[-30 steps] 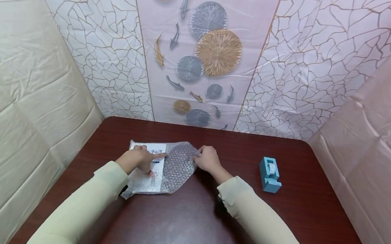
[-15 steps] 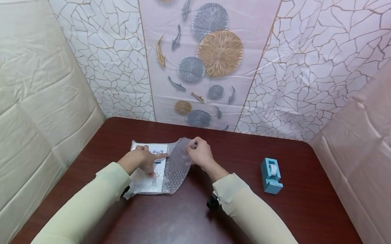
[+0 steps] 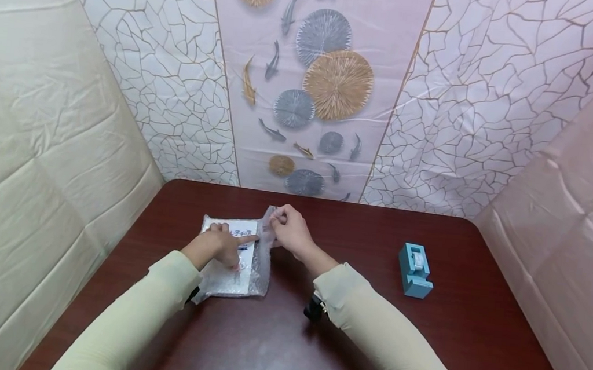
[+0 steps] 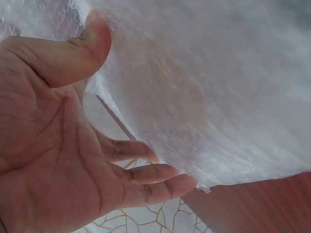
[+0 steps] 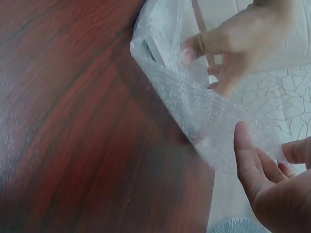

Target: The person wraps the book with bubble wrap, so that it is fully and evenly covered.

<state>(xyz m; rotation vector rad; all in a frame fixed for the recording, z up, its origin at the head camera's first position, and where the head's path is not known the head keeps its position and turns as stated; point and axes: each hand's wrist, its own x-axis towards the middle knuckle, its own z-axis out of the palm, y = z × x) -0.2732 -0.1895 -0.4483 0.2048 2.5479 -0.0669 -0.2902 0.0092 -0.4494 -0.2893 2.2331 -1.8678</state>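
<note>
A flat white book-like item (image 3: pixel 237 279) with printed characters lies wrapped in clear bubble wrap (image 3: pixel 262 272), left of the table's middle. My left hand (image 3: pixel 218 245) presses on it from above, its index finger stretched along the item's right edge. In the left wrist view, the thumb and fingertips of that hand touch the bubble wrap (image 4: pixel 204 97). My right hand (image 3: pixel 293 232) pinches the far corner of the loose flap, which stands raised and folds leftward over the item's right edge. The right wrist view shows the flap (image 5: pixel 194 111) stretched between both hands.
A teal tape dispenser (image 3: pixel 415 271) with a roll of tape stands on the right side of the dark red wooden table (image 3: pixel 355 236). Patterned cloth (image 3: pixel 335 89) hangs behind the table's far edge, with pale fabric walls on both sides.
My right hand has moved left and a little away from me, lifting the bubble wrap flap and folding it toward the item. The left hand keeps its place on the item.
</note>
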